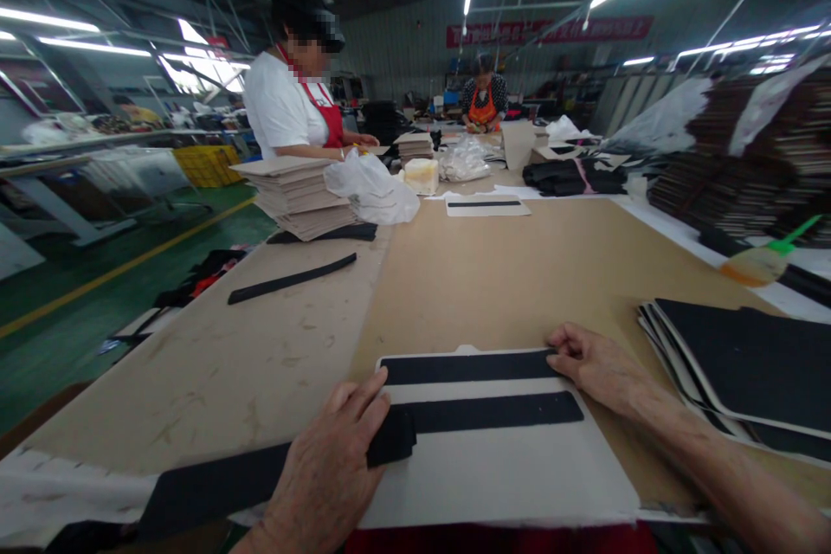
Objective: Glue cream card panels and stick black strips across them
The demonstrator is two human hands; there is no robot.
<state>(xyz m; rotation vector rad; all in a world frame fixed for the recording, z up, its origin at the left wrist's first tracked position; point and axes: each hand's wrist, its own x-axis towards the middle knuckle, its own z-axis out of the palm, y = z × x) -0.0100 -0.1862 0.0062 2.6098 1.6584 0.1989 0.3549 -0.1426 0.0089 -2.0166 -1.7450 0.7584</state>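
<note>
Head view: your left hand (338,450), half-curled over black pieces (391,438), grip unclear, touches the strip (467,368); your right hand (588,361) pinches its far end, likely aligning it on the board (506,478) between them.

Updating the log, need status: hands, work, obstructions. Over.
Left hand over black strips, fingertips at upper strip's left end. Right hand at its right end. Pale board flat beneath; stacked black-topped boards at right.

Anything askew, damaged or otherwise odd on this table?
Nothing is clearly damaged. Slightly untidy: the tall board stack at the far left has layers jutting unevenly, and a lone black strip lies bent and slanted nearer. Brownish marks stain the tabletop's left part.
</note>
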